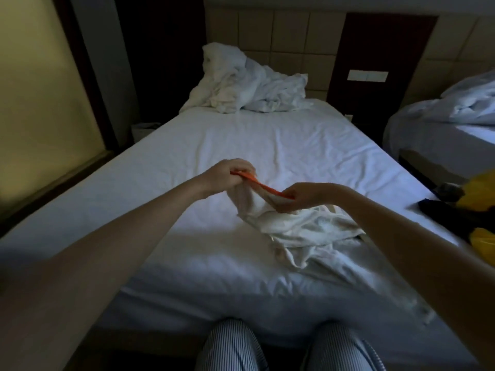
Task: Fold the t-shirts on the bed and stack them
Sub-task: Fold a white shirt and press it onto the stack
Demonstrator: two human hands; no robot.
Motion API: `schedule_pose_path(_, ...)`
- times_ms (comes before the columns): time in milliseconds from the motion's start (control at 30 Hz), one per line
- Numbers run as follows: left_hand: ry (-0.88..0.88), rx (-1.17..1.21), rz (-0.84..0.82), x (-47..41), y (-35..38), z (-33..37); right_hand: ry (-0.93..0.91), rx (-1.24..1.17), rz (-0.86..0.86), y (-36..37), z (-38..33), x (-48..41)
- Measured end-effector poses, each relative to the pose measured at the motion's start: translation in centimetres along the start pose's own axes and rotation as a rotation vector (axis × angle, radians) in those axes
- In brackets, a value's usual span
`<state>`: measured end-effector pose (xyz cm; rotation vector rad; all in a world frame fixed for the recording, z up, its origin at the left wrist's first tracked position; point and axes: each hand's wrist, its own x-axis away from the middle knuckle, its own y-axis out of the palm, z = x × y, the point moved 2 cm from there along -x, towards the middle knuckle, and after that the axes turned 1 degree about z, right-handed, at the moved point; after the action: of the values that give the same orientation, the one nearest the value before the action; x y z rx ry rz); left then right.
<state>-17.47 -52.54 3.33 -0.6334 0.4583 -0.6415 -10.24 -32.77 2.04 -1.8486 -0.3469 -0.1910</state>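
A single head-worn wide-angle view looks forward and down along the bed (241, 145) from its foot (the wearer's knees (230, 344) show below), close above.

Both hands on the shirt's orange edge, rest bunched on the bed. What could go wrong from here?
1. Left hand and right hand pinch only the orange edge of the white shirt; its body lies crumpled, so folding now would likely trap creases.
2. The shirt lies near the yellow and black items at the right edge of the bed; spreading it may cover them.
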Motion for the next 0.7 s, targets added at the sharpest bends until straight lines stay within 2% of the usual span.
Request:
schedule_pose_path(67, -0.072, 0.327, -0.029, 0.8, -0.2, 1.6, 0.11, 0.137, 0.068, -0.7, 0.2, 1.0)
schedule_pose_path(133, -0.116, 0.511, -0.12, 1.5, -0.6, 2.7, 0.217, 0.321, 0.12, -1.9, 0.6, 2.9)
schedule_pose_path(200, -0.11, 0.358, -0.192, 2.1, -1.2, 3.3, 0.276, 0.474, 0.092, -3.2, 1.1, 5.0)
schedule_pose_path(267, -0.108, 0.005, -0.256, 2.6, -1.6, 3.4, 0.298, 0.565, 0.075, -4.1, 1.5, 6.6)
schedule_pose_path(333, -0.055, -0.304, -0.289, 2.7, -1.8, 3.7, 0.249, 0.684, 0.143, -4.6, 2.0, 7.3)
schedule_pose_path(433, 0.027, -0.656, -0.09, 2.4, -2.4, 5.3, 0.258, 0.84, 0.312, -5.8, 2.8, 8.1)
schedule_pose_path(500, 0.072, -0.748, 0.081, 2.1, -3.1, 6.7, 0.308, 0.81, 0.458, -7.3, 3.4, 9.1)
schedule_pose_path(600, 0.147, -0.848, 0.249, 1.5, -3.5, 8.7, 0.379, 0.555, 0.622, -9.3, 3.4, 10.0)
schedule_pose_path(700, 0.156, -0.704, 0.431, 1.6, -2.3, 11.3, 0.407, 0.248, 0.775, -10.1, 3.1, 10.2)
